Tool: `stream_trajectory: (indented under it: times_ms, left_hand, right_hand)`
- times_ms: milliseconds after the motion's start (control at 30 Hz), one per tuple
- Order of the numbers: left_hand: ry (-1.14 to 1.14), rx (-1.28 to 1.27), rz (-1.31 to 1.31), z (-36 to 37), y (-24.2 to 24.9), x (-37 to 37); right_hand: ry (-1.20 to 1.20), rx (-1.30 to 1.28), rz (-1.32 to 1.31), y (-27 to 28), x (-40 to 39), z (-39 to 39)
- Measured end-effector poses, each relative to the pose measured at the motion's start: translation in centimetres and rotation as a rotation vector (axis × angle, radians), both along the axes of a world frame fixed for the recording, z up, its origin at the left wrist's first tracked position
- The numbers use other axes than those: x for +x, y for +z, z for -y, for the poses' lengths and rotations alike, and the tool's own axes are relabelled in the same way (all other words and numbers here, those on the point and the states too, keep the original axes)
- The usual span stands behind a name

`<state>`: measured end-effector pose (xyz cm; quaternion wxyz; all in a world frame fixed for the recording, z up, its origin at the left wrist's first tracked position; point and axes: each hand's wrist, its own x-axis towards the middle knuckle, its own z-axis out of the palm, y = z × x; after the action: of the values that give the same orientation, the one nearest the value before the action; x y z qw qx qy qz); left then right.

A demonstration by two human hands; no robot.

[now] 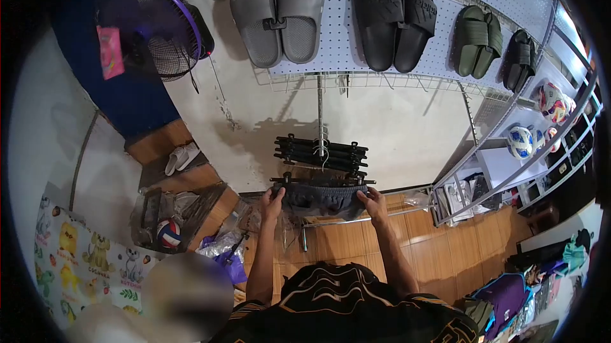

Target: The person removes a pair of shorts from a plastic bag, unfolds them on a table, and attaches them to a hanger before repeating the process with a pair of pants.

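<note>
Dark grey shorts (323,202) with a gathered waistband hang spread out in front of me. Their left end is pinched in my left hand (272,203), the right end in my right hand (373,203). A black clip hanger (324,181) shows right behind the waistband, with one clip near my left hand. Whether both clips grip the cloth I cannot tell. Just beyond, several black hangers (321,152) hang on a metal rod (320,107) that comes out from the wall.
Slippers (277,18) hang on a white pegboard (340,25) above. A purple fan (153,28) stands at the upper left, wooden steps (175,174) below it. Balls (520,142) sit on a rack at the right. A blurred person (188,298) is at the lower left.
</note>
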<state>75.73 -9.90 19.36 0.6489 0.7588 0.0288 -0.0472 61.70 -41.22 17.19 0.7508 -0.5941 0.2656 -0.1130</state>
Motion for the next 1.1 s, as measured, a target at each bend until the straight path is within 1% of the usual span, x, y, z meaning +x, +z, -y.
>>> stream_trajectory:
  times_ms: [67,100,200,267,367,400,467,500,567,600,633,667,700,733,767,800,833,867,900,1000,1100]
  left_hand:
    - [-0.025,0.047,-0.002,-0.7,-3.1,1.4]
    - [-0.025,0.036,-0.030,-0.6,-3.1,1.4]
    - [-0.015,0.007,-0.088,-0.2,-3.4,1.2]
    - [0.014,-0.006,-0.088,0.0,-4.6,1.5]
    - [0.107,0.135,-0.096,0.9,-3.1,1.1]
    - [0.089,0.175,-0.080,0.6,-3.9,1.1]
    - [0.057,0.256,-0.045,-0.4,-7.3,1.7]
    - [0.063,0.265,-0.119,-0.9,-8.6,1.2]
    - [0.079,0.281,-0.265,-2.6,-12.2,-1.6]
    - [0.094,0.194,-0.363,-5.9,-21.7,-2.5]
    - [0.115,0.111,-0.460,-8.4,-28.7,-3.8]
    - [0.040,0.344,-0.563,-8.7,-25.1,-8.5]
    - [0.028,0.401,-0.923,-8.9,-22.9,-12.4]
    - [0.095,0.160,-0.928,-13.4,-29.7,-16.9]
    - [0.025,0.013,-0.901,-15.8,-29.4,-22.0]
    - [-0.043,-0.134,-0.867,-17.1,-28.0,-27.0]
    - [0.196,-0.116,-0.859,-16.4,-27.9,-31.1]
    - [0.329,-0.121,-0.907,-16.5,-27.4,-34.9]
    - [0.441,-0.159,-0.986,-16.6,-26.8,-38.2]
    - [0.752,-0.304,-1.150,-16.4,-25.2,-46.3]
    - [0.899,-0.379,-1.197,-14.5,-24.7,-51.3]
  right_hand:
    - [0.012,0.006,0.010,-0.4,0.3,0.1]
    - [0.018,0.013,0.022,-0.8,0.4,0.1]
    - [0.046,-0.008,0.012,-6.4,1.4,0.9]
    - [0.044,-0.003,0.012,-8.2,1.9,1.0]
    - [0.052,0.017,0.008,-5.9,1.7,0.5]
    - [0.057,-0.002,0.017,-7.3,1.7,0.8]
    - [0.070,-0.038,0.038,-11.7,1.6,1.5]
    - [-0.009,-0.173,-0.053,-11.8,0.8,0.9]
    - [0.047,-0.141,-0.254,-16.5,-1.8,1.8]
    - [0.089,-0.113,-0.389,-18.6,-3.6,2.5]
    - [0.132,-0.086,-0.523,-20.3,-5.8,2.9]
    - [0.026,0.022,-0.588,-21.3,-9.1,2.3]
    - [0.007,0.227,-0.612,-27.3,-12.7,3.7]
    - [-0.041,0.155,-0.894,-29.0,-15.0,3.7]
    - [-0.169,0.279,-0.907,-28.6,-18.4,3.3]
    - [0.284,0.937,-0.314,-39.8,-26.3,7.5]
    - [0.032,0.651,-0.617,-38.8,-29.5,6.3]
    - [0.162,0.680,-0.470,-35.0,-32.6,6.0]
    - [0.199,0.633,-0.525,-33.2,-34.4,6.1]
    - [0.194,0.507,-0.806,-29.9,-37.9,6.4]
    - [0.265,0.440,-0.898,-29.0,-38.2,8.5]
